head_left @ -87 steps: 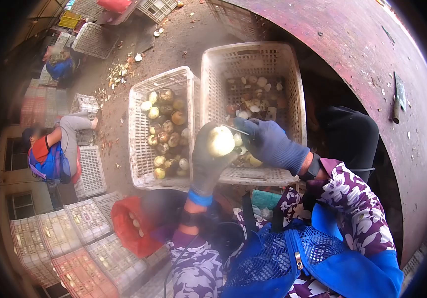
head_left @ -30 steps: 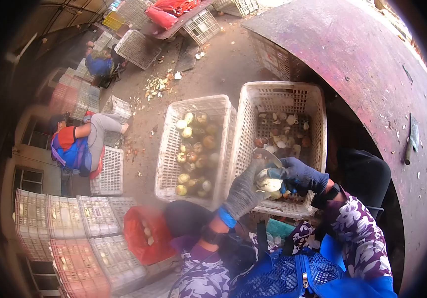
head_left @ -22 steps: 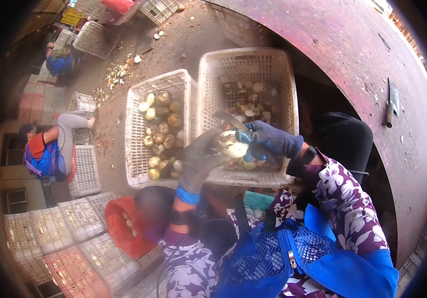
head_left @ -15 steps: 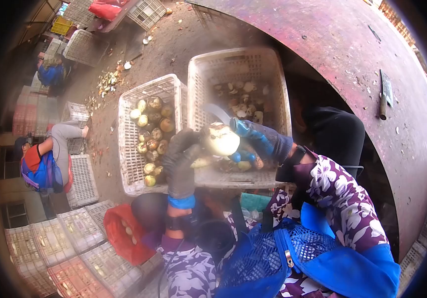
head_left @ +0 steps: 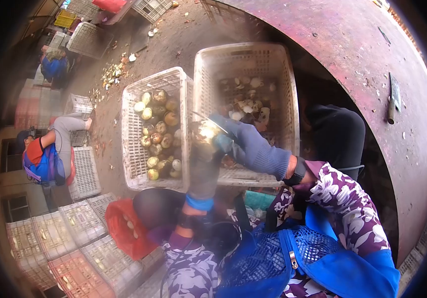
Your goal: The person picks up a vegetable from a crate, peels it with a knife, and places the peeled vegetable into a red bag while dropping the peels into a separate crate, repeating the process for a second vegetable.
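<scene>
My left hand [head_left: 204, 161], in a dark, worn glove, is closed around a round, partly peeled vegetable [head_left: 206, 131] with brown skin and pale flesh. My right hand [head_left: 248, 141], in a blue-grey glove, is shut on a knife [head_left: 208, 122], whose thin blade lies across the top of the vegetable. The knife's handle is hidden inside the glove. Both hands meet over the near edge of a large white crate [head_left: 293, 99] with pale peelings [head_left: 247, 105] in it. To the left stands a smaller white crate [head_left: 130, 134] of round, brown-and-green vegetables [head_left: 158, 139].
A pinkish tabletop [head_left: 357, 54] curves along the right, with a cleaver [head_left: 392, 99] on it. Near my left knee sits a red bucket [head_left: 124, 233]; stacked crates [head_left: 84, 226] fill the lower left. A seated person [head_left: 49, 154] and scraps [head_left: 114, 74] are further off.
My right hand has turned over the vegetable, bringing the knife blade across its top. My left hand has shifted slightly right, and the vegetable's large pale face has turned out of sight.
</scene>
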`<control>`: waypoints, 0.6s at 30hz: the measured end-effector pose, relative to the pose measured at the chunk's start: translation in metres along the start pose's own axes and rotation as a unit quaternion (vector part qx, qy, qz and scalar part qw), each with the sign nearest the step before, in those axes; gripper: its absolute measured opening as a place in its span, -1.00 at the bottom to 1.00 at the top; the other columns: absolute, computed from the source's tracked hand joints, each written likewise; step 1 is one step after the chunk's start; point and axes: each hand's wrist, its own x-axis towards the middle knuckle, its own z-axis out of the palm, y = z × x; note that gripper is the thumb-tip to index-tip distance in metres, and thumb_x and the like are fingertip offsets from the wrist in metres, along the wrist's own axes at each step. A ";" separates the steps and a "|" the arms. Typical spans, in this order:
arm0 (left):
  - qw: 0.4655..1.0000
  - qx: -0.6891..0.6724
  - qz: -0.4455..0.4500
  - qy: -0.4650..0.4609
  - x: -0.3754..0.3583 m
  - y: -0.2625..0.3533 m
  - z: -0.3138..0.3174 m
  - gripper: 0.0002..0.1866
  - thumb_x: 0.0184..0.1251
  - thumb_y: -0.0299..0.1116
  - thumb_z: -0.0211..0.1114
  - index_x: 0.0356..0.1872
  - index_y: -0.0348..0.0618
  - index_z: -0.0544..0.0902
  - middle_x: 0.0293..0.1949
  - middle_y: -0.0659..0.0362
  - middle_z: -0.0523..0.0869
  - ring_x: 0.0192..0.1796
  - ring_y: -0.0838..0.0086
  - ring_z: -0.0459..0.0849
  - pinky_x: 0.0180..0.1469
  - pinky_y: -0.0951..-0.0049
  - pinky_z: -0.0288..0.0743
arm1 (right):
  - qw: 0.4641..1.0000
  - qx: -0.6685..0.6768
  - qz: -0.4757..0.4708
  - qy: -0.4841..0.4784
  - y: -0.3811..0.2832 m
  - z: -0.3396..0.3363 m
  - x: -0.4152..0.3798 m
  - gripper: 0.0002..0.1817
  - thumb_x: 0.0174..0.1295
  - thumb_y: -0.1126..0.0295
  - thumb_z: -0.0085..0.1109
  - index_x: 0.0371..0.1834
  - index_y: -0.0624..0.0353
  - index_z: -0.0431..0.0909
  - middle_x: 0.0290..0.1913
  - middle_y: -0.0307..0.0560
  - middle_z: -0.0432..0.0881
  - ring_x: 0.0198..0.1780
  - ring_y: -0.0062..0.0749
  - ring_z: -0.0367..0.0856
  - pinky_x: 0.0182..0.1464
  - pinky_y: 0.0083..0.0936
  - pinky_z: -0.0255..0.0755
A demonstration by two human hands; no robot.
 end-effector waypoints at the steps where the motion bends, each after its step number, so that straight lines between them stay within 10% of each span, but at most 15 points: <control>1: 1.000 -0.012 -0.004 0.010 0.000 0.000 0.000 -0.55 0.32 -0.54 0.28 0.22 -0.29 0.41 -0.07 0.17 0.62 -0.21 0.59 0.64 -0.29 0.60 0.58 | 0.995 -0.091 -0.030 0.006 0.005 0.002 -0.001 -0.51 0.32 0.40 0.12 0.30 0.29 0.37 0.06 0.21 0.62 -0.02 -0.07 0.66 0.07 -0.28 0.52; 5: 0.994 0.105 0.030 -0.014 0.002 0.006 -0.008 -0.57 0.29 -0.57 0.28 0.18 -0.31 0.46 -0.05 0.16 0.64 -0.10 0.53 0.64 -0.14 0.54 0.58 | 0.970 -0.234 0.016 -0.059 -0.010 -0.008 0.000 -0.47 0.20 0.45 0.10 0.28 0.29 0.34 0.00 0.27 0.58 -0.06 0.23 0.60 -0.03 -0.10 0.54; 7: 0.990 -0.113 -0.052 -0.066 -0.001 0.010 -0.016 -0.37 0.36 -0.30 0.33 0.39 -0.24 0.33 0.28 0.02 0.50 0.29 0.21 0.50 0.37 0.15 0.38 | 0.960 -0.266 -0.009 -0.082 -0.018 -0.013 0.000 -0.45 0.15 0.47 0.10 0.27 0.31 0.31 -0.09 0.24 0.57 -0.12 0.19 0.62 -0.10 -0.07 0.53; 18: 0.996 0.072 -0.045 0.019 0.004 0.022 0.012 -0.30 0.02 -0.70 0.41 0.26 -0.32 0.37 0.00 0.04 0.66 -0.03 0.43 0.69 -0.06 0.50 0.66 | 0.924 -0.367 -0.040 -0.104 -0.002 -0.006 -0.005 -0.31 0.09 0.48 0.11 0.31 0.58 0.18 -0.23 0.21 0.58 -0.24 0.02 0.66 -0.25 -0.18 0.56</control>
